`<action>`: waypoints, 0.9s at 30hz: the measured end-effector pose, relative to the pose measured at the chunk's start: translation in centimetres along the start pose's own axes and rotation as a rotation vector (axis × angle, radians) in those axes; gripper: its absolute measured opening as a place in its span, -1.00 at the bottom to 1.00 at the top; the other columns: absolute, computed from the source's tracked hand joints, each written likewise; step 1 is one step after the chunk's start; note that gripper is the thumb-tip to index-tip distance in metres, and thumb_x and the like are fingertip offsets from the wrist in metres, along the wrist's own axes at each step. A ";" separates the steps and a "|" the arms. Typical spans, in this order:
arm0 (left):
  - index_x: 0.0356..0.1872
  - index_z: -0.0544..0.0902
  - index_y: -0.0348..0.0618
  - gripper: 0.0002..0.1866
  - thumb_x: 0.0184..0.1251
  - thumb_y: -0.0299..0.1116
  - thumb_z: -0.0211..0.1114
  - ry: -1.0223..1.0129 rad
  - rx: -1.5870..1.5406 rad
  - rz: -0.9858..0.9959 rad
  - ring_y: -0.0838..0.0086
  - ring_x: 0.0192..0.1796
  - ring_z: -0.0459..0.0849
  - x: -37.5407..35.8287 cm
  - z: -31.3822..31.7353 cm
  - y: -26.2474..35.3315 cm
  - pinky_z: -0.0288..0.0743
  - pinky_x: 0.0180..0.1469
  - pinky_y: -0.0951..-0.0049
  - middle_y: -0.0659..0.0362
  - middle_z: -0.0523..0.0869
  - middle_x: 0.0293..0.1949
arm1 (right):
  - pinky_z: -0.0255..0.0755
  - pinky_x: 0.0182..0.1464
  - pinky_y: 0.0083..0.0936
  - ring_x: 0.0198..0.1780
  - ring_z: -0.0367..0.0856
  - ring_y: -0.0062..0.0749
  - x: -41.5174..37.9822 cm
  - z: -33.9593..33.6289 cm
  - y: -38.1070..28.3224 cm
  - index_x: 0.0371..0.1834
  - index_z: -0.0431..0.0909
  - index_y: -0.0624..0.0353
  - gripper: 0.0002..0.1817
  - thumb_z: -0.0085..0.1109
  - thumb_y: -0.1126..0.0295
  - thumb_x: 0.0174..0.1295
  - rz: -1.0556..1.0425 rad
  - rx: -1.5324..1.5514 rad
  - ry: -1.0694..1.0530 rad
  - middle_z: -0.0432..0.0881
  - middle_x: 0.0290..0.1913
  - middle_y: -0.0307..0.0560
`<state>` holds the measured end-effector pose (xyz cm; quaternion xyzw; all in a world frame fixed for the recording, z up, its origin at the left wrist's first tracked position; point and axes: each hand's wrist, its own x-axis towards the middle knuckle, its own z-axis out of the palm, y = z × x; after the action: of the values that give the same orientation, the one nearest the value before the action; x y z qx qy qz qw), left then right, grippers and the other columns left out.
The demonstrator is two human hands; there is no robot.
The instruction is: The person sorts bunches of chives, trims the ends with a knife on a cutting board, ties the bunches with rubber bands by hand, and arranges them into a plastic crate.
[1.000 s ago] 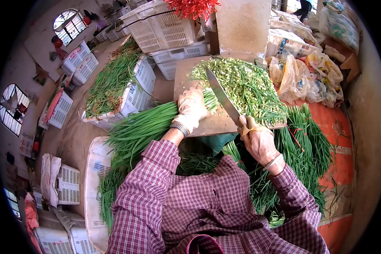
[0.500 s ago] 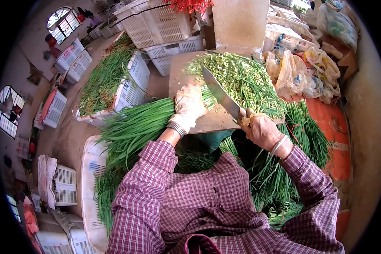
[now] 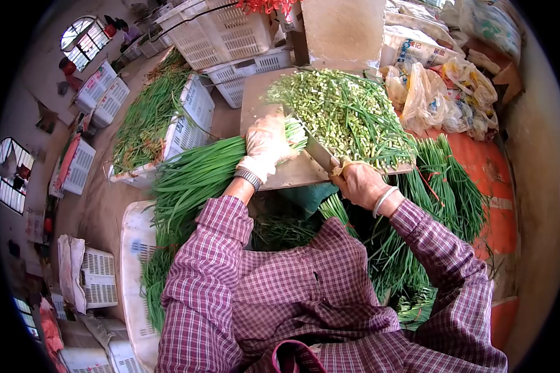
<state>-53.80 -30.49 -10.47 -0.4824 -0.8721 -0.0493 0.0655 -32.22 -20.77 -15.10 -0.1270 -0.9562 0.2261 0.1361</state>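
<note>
My gloved left hand (image 3: 267,144) is wrapped round a bunch of long green garlic chives (image 3: 196,174), pressing it on the wooden cutting board (image 3: 292,179). The pale cut ends stick out to the right of the hand, and the leaves trail off the board's left side. My right hand (image 3: 362,184) grips the handle of a large kitchen knife (image 3: 319,153). Its blade stands on edge right beside the cut ends, between the bunch and a heap of chopped chives (image 3: 348,115). That heap covers most of the board's far and right side.
Tied chive bundles (image 3: 445,180) lie at the right on an orange sheet (image 3: 488,180). A white crate (image 3: 190,118) piled with greens stands at the left, another crate (image 3: 137,267) nearer me. Stacked crates (image 3: 221,34) and plastic bags (image 3: 438,102) are behind the board.
The knife has moved left and lower, from over the chopped heap to the bunch's cut ends. My right hand has shifted left with it. My left hand still holds the bunch.
</note>
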 end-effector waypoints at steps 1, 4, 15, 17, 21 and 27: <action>-0.03 0.62 -0.17 -0.26 -0.33 -0.02 0.61 -0.008 0.006 0.000 0.10 -0.08 0.78 -0.1 0.1 0.1 0.69 -0.04 0.12 -0.03 0.75 -0.17 | 0.57 -0.15 -0.04 -0.25 0.71 0.12 0.7 0.1 -0.9 -0.19 0.63 0.20 -0.66 -0.01 0.15 0.45 0.059 0.005 0.021 0.69 -0.31 0.21; -0.02 0.62 -0.17 -0.27 -0.32 -0.03 0.61 -0.066 0.015 -0.046 0.09 -0.07 0.78 -0.1 -0.3 0.2 0.68 -0.03 0.11 -0.03 0.74 -0.16 | 0.60 -0.13 -0.07 -0.23 0.73 0.07 6.5 3.0 0.2 -0.15 0.63 0.16 -0.66 -0.03 0.14 0.45 -0.029 -0.054 0.136 0.72 -0.28 0.16; 0.47 0.30 -0.20 0.12 -0.20 -0.10 0.68 0.410 -0.325 0.262 0.04 0.42 0.38 -5.6 -1.5 -0.7 0.23 0.51 0.13 -0.06 0.44 0.36 | 0.56 -0.29 -0.11 -0.28 0.73 -0.03 8.0 -1.9 4.0 -0.18 0.62 0.15 -0.65 0.20 0.05 0.34 0.098 -0.523 0.151 0.71 -0.36 0.09; 0.29 0.53 -0.13 -0.22 -0.01 -0.16 0.62 0.408 -0.521 0.266 0.08 0.37 0.43 -10.2 -3.3 0.4 0.30 0.46 0.14 0.00 0.50 0.30 | 0.56 -0.19 -0.13 -0.17 0.69 -0.03 7.8 -3.6 1.4 -0.14 0.64 0.13 -0.58 0.36 0.02 0.14 0.000 -0.550 0.251 0.70 -0.25 0.06; 0.21 0.64 -0.16 -0.40 0.22 -0.06 0.56 -0.169 -1.577 -0.144 0.44 0.20 0.61 -16.5 -3.9 1.5 0.46 0.27 0.32 0.19 0.73 0.07 | 0.49 0.08 -0.19 0.10 0.59 -0.08 10.8 -5.9 -8.2 0.23 0.52 0.10 -0.24 0.59 0.17 -0.12 -0.230 -0.419 0.219 0.64 0.03 0.02; 0.22 0.61 -0.22 -0.19 0.21 0.31 0.41 -0.181 -1.859 -0.396 0.41 0.14 0.64 -17.3 -1.3 -0.4 0.47 0.18 0.31 0.13 0.73 0.06 | 0.51 0.19 -0.18 0.14 0.64 -0.04 17.5 2.5 -12.6 0.43 0.42 0.07 0.10 0.62 0.03 -0.36 -0.518 -0.284 -0.354 0.69 0.07 0.08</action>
<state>-45.00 -45.30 -12.02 -0.1871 -0.5515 -0.6953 -0.4211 -51.62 -27.32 -7.80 0.1433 -0.9874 0.0669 0.0021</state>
